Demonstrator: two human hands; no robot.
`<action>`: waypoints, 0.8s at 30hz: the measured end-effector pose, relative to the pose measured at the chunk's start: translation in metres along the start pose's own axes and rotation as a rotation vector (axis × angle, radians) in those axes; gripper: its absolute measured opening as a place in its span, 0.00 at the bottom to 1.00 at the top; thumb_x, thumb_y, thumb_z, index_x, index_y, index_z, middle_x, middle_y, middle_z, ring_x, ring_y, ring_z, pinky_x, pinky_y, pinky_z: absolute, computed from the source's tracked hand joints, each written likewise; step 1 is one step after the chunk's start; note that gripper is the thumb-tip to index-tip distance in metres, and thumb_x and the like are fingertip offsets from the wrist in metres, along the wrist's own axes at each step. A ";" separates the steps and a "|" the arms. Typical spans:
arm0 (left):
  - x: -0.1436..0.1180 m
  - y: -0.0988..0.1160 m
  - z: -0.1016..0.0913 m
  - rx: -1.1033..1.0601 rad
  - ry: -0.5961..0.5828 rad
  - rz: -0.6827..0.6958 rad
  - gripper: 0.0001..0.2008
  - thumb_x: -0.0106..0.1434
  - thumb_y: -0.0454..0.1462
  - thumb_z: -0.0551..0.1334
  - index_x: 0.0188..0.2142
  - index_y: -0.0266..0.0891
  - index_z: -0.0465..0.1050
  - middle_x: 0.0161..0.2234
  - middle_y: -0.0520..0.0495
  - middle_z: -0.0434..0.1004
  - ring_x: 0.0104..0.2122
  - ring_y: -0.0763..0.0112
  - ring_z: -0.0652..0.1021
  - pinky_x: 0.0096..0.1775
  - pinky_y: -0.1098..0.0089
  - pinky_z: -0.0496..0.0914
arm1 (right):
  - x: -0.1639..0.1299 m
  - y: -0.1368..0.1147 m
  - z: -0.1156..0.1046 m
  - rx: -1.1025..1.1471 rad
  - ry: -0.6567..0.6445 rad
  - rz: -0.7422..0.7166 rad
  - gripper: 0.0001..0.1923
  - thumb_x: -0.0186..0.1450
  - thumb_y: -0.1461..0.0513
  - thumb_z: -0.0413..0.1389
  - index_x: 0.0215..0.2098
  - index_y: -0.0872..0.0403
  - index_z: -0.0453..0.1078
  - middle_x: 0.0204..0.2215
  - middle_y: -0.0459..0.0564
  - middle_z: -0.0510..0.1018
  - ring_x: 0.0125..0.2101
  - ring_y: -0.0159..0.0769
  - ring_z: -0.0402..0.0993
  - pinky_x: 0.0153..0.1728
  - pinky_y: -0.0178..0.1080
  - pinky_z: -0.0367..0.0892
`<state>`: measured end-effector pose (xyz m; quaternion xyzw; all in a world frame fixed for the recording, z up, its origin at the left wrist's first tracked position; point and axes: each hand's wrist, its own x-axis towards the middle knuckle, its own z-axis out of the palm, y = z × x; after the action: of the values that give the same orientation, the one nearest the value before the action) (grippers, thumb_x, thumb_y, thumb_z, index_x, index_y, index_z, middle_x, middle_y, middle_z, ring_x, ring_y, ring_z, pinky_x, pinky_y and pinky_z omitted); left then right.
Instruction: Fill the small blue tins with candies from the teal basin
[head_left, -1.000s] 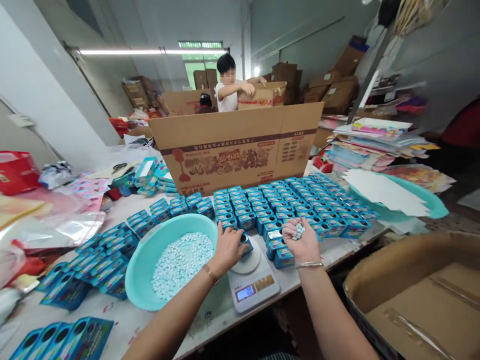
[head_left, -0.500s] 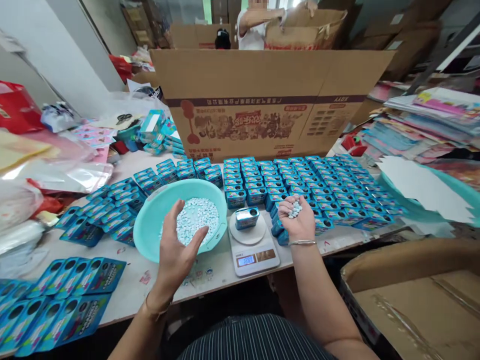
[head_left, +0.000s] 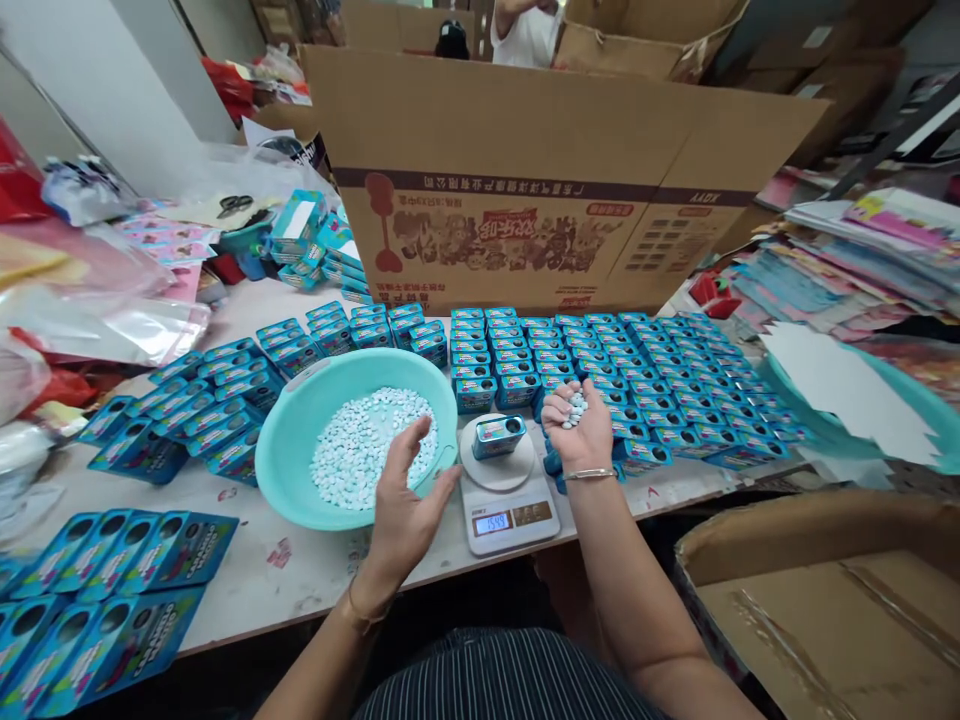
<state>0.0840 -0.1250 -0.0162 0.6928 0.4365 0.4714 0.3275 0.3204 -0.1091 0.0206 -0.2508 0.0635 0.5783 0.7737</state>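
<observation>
My right hand (head_left: 583,432) is cupped palm up around a small heap of pale blue candies (head_left: 576,408), just right of the scale. With thumb and fingers apart, my left hand (head_left: 409,505) hovers empty over the right rim of a turquoise bowl (head_left: 281,480). Many loose candies (head_left: 352,450) lie in that bowl. Between my hands a white digital scale (head_left: 514,535) has a lit display, and one small blue box (head_left: 499,437) sits on its round plate.
Rows of blue boxes (head_left: 637,385) stand behind the scale; more boxes (head_left: 217,400) are left of the bowl. A large carton (head_left: 510,130) rises at the table's back. An open carton (head_left: 840,600) is at lower right. A person in white (head_left: 525,35) stands beyond.
My left hand has moved right, from over the bowl's middle to its right rim. My right hand has shifted slightly left toward the scale. The display's digits have changed, and the view has tilted down.
</observation>
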 end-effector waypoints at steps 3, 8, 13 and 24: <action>0.013 0.001 0.026 0.151 -0.132 0.139 0.30 0.62 0.40 0.64 0.62 0.43 0.57 0.59 0.39 0.67 0.59 0.55 0.69 0.58 0.50 0.66 | 0.003 0.004 0.004 -0.019 -0.007 0.011 0.21 0.74 0.57 0.39 0.24 0.53 0.58 0.16 0.38 0.60 0.13 0.23 0.53 0.11 0.26 0.50; 0.035 -0.001 0.061 0.491 -0.283 0.237 0.36 0.57 0.36 0.67 0.63 0.35 0.54 0.60 0.33 0.65 0.61 0.47 0.64 0.61 0.46 0.60 | 0.008 0.009 0.002 -0.023 0.038 -0.008 0.21 0.73 0.57 0.40 0.24 0.54 0.59 0.16 0.39 0.62 0.13 0.23 0.56 0.13 0.25 0.55; 0.044 -0.009 0.074 0.659 -0.423 0.163 0.17 0.58 0.34 0.65 0.48 0.36 0.69 0.43 0.40 0.77 0.51 0.51 0.74 0.61 0.42 0.56 | 0.009 0.013 -0.008 -0.011 0.213 -0.063 0.20 0.73 0.58 0.43 0.23 0.54 0.60 0.17 0.41 0.68 0.19 0.26 0.69 0.27 0.33 0.73; 0.070 0.050 0.011 0.302 -0.142 0.335 0.16 0.57 0.30 0.64 0.46 0.43 0.73 0.37 0.50 0.71 0.36 0.70 0.76 0.39 0.71 0.72 | -0.006 0.033 -0.007 0.057 0.266 0.056 0.19 0.72 0.58 0.45 0.24 0.53 0.62 0.26 0.49 0.80 0.31 0.36 0.79 0.37 0.45 0.76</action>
<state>0.1218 -0.0815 0.0494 0.8281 0.3567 0.3989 0.1672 0.2887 -0.1107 0.0069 -0.3012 0.1891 0.5594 0.7487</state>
